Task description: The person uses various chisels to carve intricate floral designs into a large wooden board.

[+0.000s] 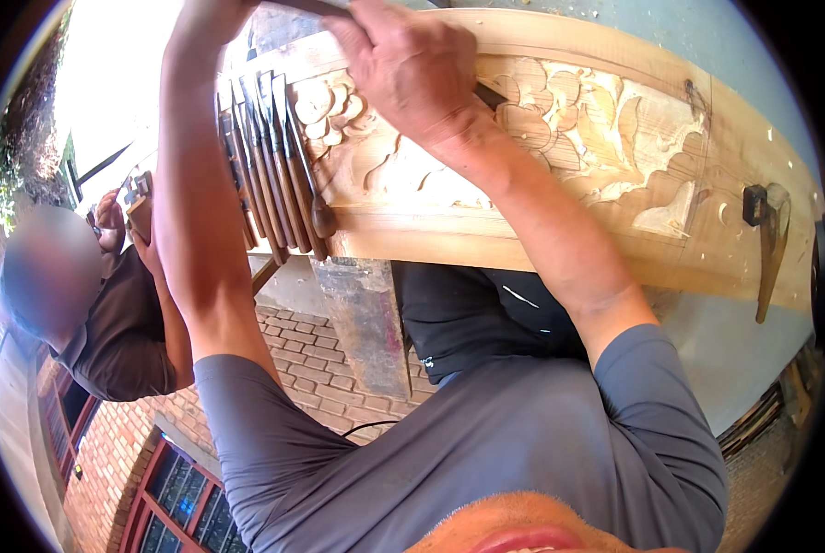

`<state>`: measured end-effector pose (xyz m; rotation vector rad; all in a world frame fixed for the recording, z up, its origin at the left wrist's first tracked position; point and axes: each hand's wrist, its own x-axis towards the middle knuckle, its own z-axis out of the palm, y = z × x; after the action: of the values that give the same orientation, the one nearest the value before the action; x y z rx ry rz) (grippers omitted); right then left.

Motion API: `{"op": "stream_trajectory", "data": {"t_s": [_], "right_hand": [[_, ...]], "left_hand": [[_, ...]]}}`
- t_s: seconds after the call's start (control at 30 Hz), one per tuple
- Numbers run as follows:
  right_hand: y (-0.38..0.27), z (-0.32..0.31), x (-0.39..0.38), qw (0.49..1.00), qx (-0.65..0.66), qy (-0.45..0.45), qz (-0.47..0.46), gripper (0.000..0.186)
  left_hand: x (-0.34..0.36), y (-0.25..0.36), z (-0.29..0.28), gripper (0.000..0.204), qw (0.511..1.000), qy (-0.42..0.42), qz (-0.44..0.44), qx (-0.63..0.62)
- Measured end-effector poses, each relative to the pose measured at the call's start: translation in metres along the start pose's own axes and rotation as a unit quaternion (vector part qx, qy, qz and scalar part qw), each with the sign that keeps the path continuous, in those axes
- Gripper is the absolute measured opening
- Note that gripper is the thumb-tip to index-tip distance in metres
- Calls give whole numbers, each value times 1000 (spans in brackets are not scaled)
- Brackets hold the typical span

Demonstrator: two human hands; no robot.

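My right hand [417,69] is closed over a carved wooden panel [578,241], its fingers wrapped round a dark bar-shaped tool [306,5]. A dark end [489,96] shows on the other side of that hand, by the wrist; whether it belongs to the same tool I cannot tell. At the top edge my left hand [212,13] is close to the bar's other end, blurred and cut off, with its fingers hidden. Raised petal and leaf shapes cover the recessed middle of the panel. Beside my left forearm lies a row of wood-handled carving chisels [279,175].
A wooden tool with a black block [765,217] lies at the panel's right end. Wood shavings dot the surface. To my left, another person [122,323] holds a small wooden piece [139,207]. A worn board [362,323] stands below the panel, above brick paving [302,355].
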<state>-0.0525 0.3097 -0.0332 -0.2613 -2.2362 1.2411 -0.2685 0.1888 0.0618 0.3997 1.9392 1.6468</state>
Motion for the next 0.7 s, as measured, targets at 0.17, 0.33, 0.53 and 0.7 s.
{"op": "stream_trajectory", "data": {"t_s": [0.17, 0.33, 0.53, 0.7], "right_hand": [[-4, -37, 17, 995, 37, 42, 81, 19], [-66, -104, 1, 995, 80, -57, 28, 19], [23, -266, -103, 932, -356, -48, -56, 19], [59, -252, -127, 906, -372, -114, -163, 28]], "left_hand": [[-14, -11, 39, 87, 997, 36, 37, 57], [-175, -92, 117, 75, 940, 240, 88, 225], [-268, -127, 312, 89, 901, 112, 180, 377], [-271, -148, 280, 85, 862, 164, 188, 441]]}}
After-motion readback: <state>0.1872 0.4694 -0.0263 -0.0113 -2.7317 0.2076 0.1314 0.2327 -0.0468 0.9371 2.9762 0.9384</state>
